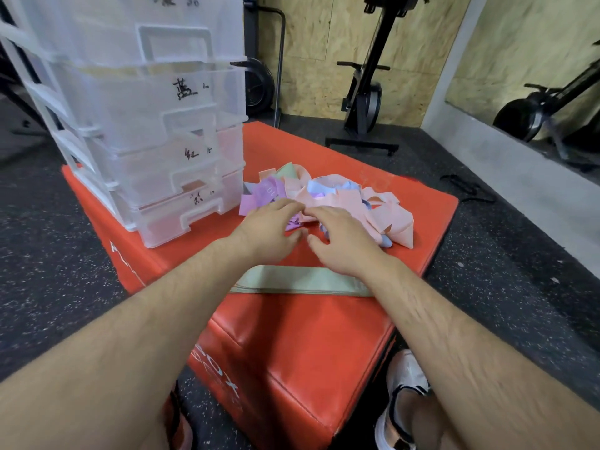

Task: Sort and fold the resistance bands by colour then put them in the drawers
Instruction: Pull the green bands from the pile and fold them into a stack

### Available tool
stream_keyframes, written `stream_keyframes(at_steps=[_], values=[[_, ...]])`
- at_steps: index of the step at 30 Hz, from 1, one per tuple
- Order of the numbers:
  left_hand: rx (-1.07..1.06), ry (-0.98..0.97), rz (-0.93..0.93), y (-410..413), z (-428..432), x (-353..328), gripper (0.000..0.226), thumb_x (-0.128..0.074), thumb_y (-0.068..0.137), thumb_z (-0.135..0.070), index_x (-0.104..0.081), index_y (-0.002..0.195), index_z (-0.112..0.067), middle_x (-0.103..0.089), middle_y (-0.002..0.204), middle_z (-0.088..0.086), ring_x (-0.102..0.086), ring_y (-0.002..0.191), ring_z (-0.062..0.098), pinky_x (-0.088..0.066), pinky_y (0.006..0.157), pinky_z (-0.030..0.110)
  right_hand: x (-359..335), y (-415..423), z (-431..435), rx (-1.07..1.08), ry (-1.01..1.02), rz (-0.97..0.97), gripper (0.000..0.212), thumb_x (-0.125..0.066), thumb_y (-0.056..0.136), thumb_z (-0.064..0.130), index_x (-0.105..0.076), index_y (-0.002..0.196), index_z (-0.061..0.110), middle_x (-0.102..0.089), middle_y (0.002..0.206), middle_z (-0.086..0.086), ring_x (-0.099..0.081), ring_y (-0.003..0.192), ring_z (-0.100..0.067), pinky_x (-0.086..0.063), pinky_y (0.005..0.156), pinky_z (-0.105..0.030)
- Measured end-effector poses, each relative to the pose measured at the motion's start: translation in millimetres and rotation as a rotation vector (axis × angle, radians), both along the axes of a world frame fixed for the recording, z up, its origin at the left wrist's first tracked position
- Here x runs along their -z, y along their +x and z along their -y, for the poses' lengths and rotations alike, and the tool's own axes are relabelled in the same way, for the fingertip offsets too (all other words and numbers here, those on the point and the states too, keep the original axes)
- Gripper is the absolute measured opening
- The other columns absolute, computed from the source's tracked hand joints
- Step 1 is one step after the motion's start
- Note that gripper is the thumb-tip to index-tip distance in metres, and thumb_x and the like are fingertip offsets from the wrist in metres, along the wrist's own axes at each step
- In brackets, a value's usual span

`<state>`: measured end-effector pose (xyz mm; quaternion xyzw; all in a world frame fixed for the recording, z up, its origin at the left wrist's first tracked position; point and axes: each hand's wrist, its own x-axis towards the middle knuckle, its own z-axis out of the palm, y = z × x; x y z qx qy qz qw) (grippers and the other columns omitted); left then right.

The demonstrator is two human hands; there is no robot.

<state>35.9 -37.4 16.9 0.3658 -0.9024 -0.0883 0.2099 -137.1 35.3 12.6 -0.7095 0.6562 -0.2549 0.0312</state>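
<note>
A tangled pile of resistance bands [341,196] in pink, purple, pale blue and green lies on the red padded box [292,336]. One green band [302,280] lies flat and stretched out near the front of the box, partly under my forearms. My left hand [269,232] reaches into the near left of the pile, fingers on a purple band. My right hand [341,241] rests at the pile's near edge, fingers spread over pink bands. Whether either hand grips a band is hidden. A clear plastic drawer unit [156,141] with handwritten labels stands on the box's left.
Black rubber gym floor [48,271] surrounds the box. Exercise bikes [367,102] stand at the back against chipboard walls. A black strap [467,190] lies on the floor at right. My shoe [402,394] is beside the box's near right corner.
</note>
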Motion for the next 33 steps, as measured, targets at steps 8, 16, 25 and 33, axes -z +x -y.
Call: stream_keyframes(at_steps=[8,16,25,33], values=[[-0.157,-0.049,0.023,-18,51,-8,0.054,-0.049,0.097,-0.035,-0.039,0.147,-0.018,-0.036,0.156,0.004,-0.03,0.145,0.023,-0.024,0.111,0.034,-9,-8,82,0.119,0.035,0.041,0.046,-0.049,0.096,0.019,-0.054,0.142,0.021,-0.056,0.144,-0.003,-0.046,0.136,-0.025,-0.037,0.112,-0.045],[-0.302,-0.011,-0.016,-33,95,11,0.049,-0.048,0.092,-0.033,-0.044,0.137,-0.014,-0.046,0.14,0.005,-0.042,0.131,0.024,-0.029,0.107,0.034,-15,-9,224,0.18,0.202,0.027,0.051,-0.044,0.095,0.02,-0.048,0.144,0.035,-0.05,0.141,-0.011,-0.05,0.129,-0.032,-0.041,0.109,-0.044],[-0.34,0.08,-0.042,-32,99,2,0.038,-0.044,0.094,-0.033,-0.051,0.127,-0.014,-0.05,0.133,0.005,-0.048,0.122,0.026,-0.033,0.1,0.036,-16,0,254,0.251,0.295,0.062,0.021,-0.055,0.086,0.015,-0.074,0.093,0.022,-0.074,0.097,-0.002,-0.067,0.094,-0.028,-0.049,0.083,-0.032],[-0.297,-0.037,-0.212,-11,74,-21,0.037,-0.049,0.096,-0.036,-0.056,0.126,-0.016,-0.054,0.133,0.004,-0.051,0.122,0.026,-0.036,0.103,0.036,-93,-16,198,0.176,-0.334,0.139,0.022,-0.05,0.094,0.011,-0.068,0.106,0.013,-0.07,0.107,-0.004,-0.061,0.104,-0.023,-0.044,0.087,-0.032]])
